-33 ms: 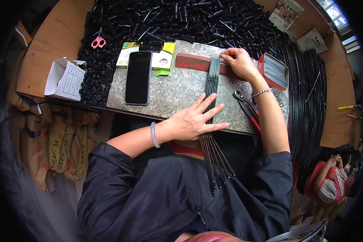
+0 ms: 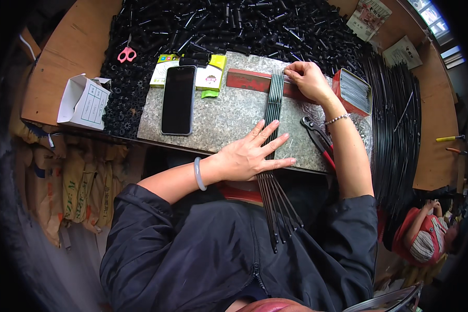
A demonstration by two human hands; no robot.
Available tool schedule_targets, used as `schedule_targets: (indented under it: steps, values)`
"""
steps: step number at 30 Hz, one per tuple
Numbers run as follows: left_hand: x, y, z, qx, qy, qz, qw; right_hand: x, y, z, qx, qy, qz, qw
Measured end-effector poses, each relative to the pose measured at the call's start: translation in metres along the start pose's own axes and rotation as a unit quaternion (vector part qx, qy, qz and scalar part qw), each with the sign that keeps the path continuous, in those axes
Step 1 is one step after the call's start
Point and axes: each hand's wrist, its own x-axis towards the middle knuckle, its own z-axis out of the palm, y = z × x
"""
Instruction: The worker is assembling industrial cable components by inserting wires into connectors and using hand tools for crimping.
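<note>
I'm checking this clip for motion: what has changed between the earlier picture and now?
Nothing visibly changed. The spread left hand stays across the thin, straight black rods; the right hand stays beside their upper ends. The black rectangular phone and red-handled metal pliers lie where they were.

Your rods (image 2: 273,106) were black

They showed a pale sheen toward their far ends. Your table (image 2: 218,112) was speckled grey, your bar (image 2: 247,79) patchy red, your bangle (image 2: 199,174) grey, your scissors (image 2: 127,54) pink-handled.
</note>
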Motion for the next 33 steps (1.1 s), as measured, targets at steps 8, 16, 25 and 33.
schedule_targets:
  steps: [8, 16, 25, 33]
  values:
    - [0.0, 0.0, 0.002, 0.009, 0.0, 0.001, 1.0, -0.002, -0.009, -0.004, -0.016, 0.01, 0.021, 1.0]
    - [0.0, 0.001, -0.002, -0.029, -0.005, -0.011, 1.0, 0.0, 0.002, -0.002, -0.008, 0.011, 0.006, 1.0]
    - [0.001, 0.001, -0.004, -0.041, -0.002, -0.012, 0.999, -0.001, -0.005, 0.001, -0.024, 0.027, 0.001, 0.999]
    - [0.0, 0.001, -0.002, -0.037, 0.002, -0.015, 0.999, 0.001, -0.003, 0.0, -0.005, -0.008, -0.017, 1.0]
